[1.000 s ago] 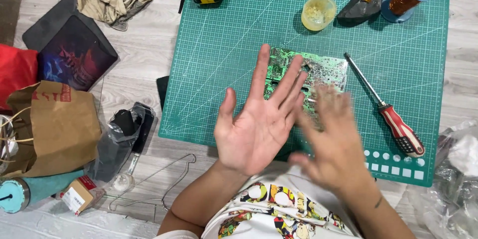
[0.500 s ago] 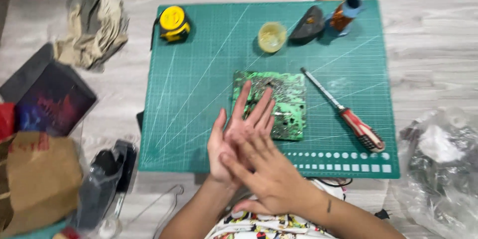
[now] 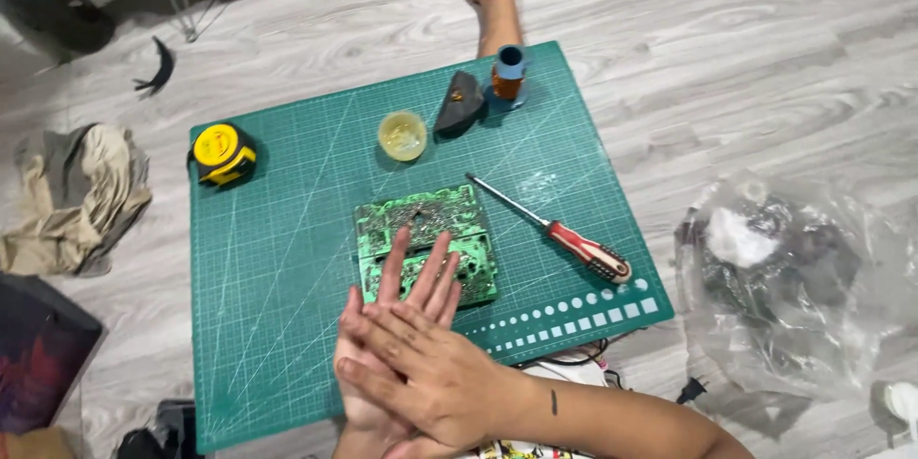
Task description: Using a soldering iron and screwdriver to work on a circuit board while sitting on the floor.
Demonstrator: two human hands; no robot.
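near edge of green cutting mat (image 3: 277,325): right hand (image 3: 435,378) pressed flat on left hand (image 3: 397,325), fingers released, over circuit board (image 3: 426,229); screwdriver (image 3: 555,229) right.

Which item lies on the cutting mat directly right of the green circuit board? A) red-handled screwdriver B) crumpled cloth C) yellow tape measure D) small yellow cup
A: the red-handled screwdriver lies diagonally on the cutting mat just right of the green circuit board, while the tape measure sits far left and the small yellow cup above the board.
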